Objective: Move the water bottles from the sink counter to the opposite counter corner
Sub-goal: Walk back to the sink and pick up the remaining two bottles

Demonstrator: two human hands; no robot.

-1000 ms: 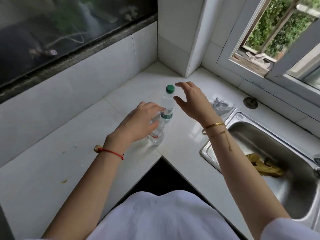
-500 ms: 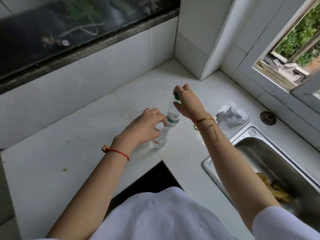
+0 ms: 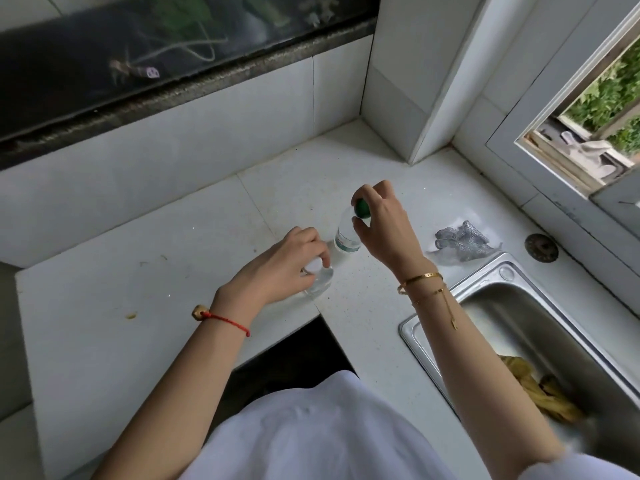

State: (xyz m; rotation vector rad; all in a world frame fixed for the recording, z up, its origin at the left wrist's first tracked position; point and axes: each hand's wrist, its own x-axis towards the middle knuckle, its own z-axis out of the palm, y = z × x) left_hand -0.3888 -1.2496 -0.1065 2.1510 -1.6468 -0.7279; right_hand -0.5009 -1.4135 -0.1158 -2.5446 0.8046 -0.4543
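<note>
Bottles mid-frame near the counter (image 3: 145, 341) inner edge: left hand (image 3: 277, 268) grips the white-capped bottle (image 3: 317, 275), right hand (image 3: 384, 226) pinches the green-capped bottle (image 3: 346, 233).

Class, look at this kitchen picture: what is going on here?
A person stands at a white corner counter with a bottle in each hand. The right hand grips the green-capped bottle by its cap; the left hand holds the white-capped bottle at its top. Both bottles stand upright near the counter's inner corner, left of the steel sink. A grey scrubber lies beside the sink.
</note>
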